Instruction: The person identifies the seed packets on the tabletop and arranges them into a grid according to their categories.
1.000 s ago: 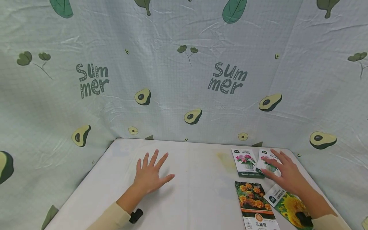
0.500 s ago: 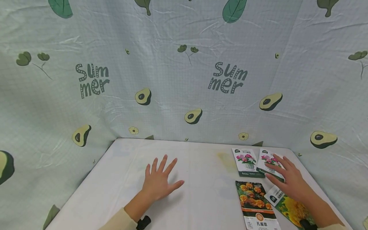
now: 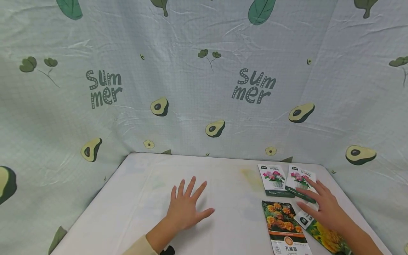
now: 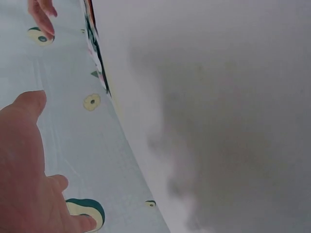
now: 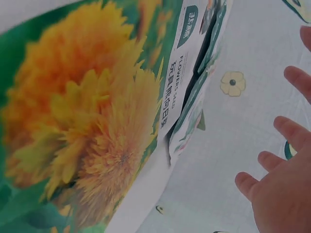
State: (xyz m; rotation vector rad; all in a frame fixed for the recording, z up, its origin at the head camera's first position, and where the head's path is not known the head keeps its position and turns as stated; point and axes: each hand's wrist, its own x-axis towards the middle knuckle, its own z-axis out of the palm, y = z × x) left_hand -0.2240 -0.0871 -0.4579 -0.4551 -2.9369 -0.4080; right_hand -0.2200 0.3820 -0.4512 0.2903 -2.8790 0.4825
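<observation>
In the head view my left hand (image 3: 185, 210) hovers over the white table with its fingers spread, holding nothing. My right hand (image 3: 328, 209) is also spread, above the seed packets on the right. Beneath its fingers lies a pink-flower seed packet (image 3: 296, 177), partly covered. A second pink-flower packet (image 3: 271, 177) lies to its left. Nearer the front is an orange marigold packet (image 3: 282, 221). Beside that, a yellow-flower seed packet (image 3: 326, 237) lies slanted, partly hidden by the right forearm; its large bloom fills much of the right wrist view. The right hand appears raised above the packets.
The white tabletop (image 3: 143, 198) reaches back to a hanging cloth (image 3: 178, 71) printed with avocados and leaves. That cloth also closes off the left and right sides. A faint yellowish stain (image 3: 251, 177) marks the table left of the packets.
My left hand has moved right and toward the front, fingers still spread. The right hand has drawn back slightly, uncovering more of the right pink-flower packet. The packets stay in place.
</observation>
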